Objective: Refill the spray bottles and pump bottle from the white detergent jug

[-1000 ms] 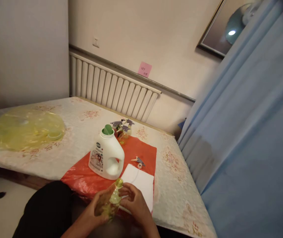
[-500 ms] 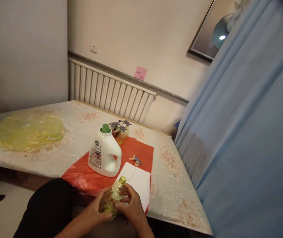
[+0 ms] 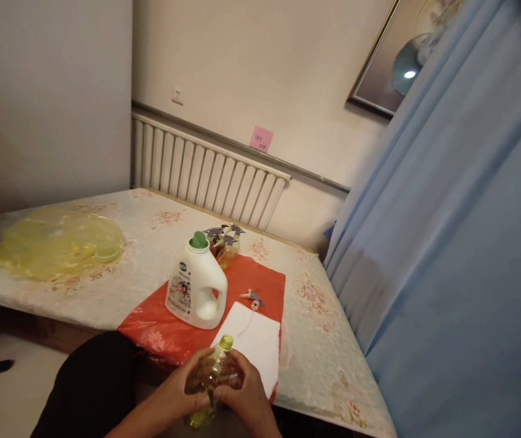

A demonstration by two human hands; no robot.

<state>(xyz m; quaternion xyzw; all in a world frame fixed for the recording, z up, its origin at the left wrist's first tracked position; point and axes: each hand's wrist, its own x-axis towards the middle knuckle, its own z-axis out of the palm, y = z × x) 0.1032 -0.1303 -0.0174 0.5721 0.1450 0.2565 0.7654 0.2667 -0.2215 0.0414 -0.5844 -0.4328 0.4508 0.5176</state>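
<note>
Yellow bottle (image 3: 210, 380) sits between my two hands, just off the near edge of the bed (image 3: 324, 340), tilted with its open neck pointing up and away toward the white cloth (image 3: 253, 344); my left hand (image 3: 182, 389) wraps the left side of its body, fingers curled round the clear plastic; my right hand (image 3: 244, 395) closes on the right side, thumb and fingertips pressed against the bottle's shoulder; both hands are clamped on it, their fingers nearly meeting over its front; a little yellow liquid shows at the bottle's lower end; below my left forearm I see a dark trouser leg (image 3: 89, 383); beyond the hands the white cloth lies folded at the near edge of the bed, resting on an orange plastic sheet (image 3: 251, 280); on that sheet, to the left of the cloth, stands a white detergent jug (image 3: 196, 289) with a green cap, handle facing me; just behind the jug, at the sheet's far edge, stand small spray bottles (image 3: 224, 240) with grey trigger heads, how many I cannot tell; a loose trigger head (image 3: 251, 298) lies on the sheet just beyond the cloth; well apart, toward the bed's left edge, lies a crumpled yellow plastic bag (image 3: 55, 243); a white radiator (image 3: 205, 176) runs along the wall past the far edge; a blue curtain (image 3: 461, 261) hangs to the right.
</note>
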